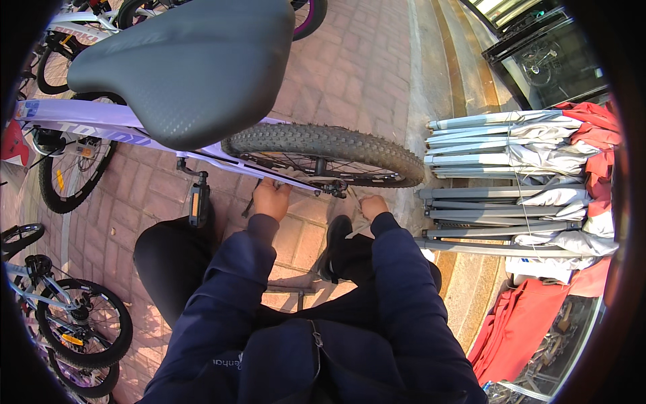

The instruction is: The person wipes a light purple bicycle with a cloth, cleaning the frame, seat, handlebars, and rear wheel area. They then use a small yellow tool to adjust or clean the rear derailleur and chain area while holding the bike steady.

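A lilac bicycle frame (182,138) stands in front of me, its black saddle (195,64) covering part of it. The knobby rear tyre (323,145) points to the right. My left hand (271,200) is closed just under the rear frame tube, its fingertips partly hidden there. A thin dark piece (249,202) shows beside it, and I cannot tell what it is. My right hand (372,206) is closed in a fist below the tyre, right of the rear axle parts (333,190). Something thin and pale reaches from its fingers toward the axle, too small to name.
A black pedal (195,205) with an orange reflector hangs left of my left hand. More bicycles (82,316) stand along the left. To the right lie bundled folding-canopy poles (498,202) with red and white fabric. Brick paving (356,81) lies beneath, with a stone step (451,60) at right.
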`<state>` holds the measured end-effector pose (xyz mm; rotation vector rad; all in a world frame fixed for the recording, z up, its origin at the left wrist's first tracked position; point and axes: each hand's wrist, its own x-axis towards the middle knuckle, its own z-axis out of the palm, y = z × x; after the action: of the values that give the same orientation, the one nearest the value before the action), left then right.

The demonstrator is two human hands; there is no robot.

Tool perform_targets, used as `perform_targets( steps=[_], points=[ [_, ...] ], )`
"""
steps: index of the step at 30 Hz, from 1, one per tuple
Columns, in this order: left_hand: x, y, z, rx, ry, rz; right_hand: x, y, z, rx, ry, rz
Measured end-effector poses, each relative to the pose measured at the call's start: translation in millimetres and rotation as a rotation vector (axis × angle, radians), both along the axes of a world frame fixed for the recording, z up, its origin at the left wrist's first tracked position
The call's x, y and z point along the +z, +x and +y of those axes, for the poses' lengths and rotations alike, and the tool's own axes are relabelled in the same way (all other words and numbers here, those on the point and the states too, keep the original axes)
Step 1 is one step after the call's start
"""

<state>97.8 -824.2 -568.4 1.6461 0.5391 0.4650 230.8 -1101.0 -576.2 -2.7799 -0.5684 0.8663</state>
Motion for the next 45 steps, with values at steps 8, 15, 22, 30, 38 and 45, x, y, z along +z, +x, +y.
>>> perform_targets(
  steps=[8, 15, 22, 30, 38, 45],
  points=[
    [-26.8, -0.6, 31.1, 0.182, 0.004, 0.119, 38.0, -5.0, 9.4, -0.211, 0.591, 0.069],
    [9.0, 1.1, 5.3, 0.038, 0.193, 0.196, 12.8, -9.7, -8.5, -0.455, 0.424, 0.046],
    [13.8, 2.0, 35.8, 0.087, 0.117, 0.127, -11.0, -4.1, -7.2, -0.474, 0.49, -0.091],
    [17.3, 12.9, 40.8, 0.224, 0.443, 0.374, -27.8, -1.9, -11.9, -0.436, 0.608, 0.144],
    [6.2, 33.5, 36.2, -0.265, 0.851, 0.403, -27.8, -5.1, -25.6, -0.671, 0.198, -0.084],
    [2.8, 46.6, 47.9, -0.374, 1.057, 0.589, -8.6, -6.2, -15.3, -0.593, 0.256, -0.259]
  ],
)
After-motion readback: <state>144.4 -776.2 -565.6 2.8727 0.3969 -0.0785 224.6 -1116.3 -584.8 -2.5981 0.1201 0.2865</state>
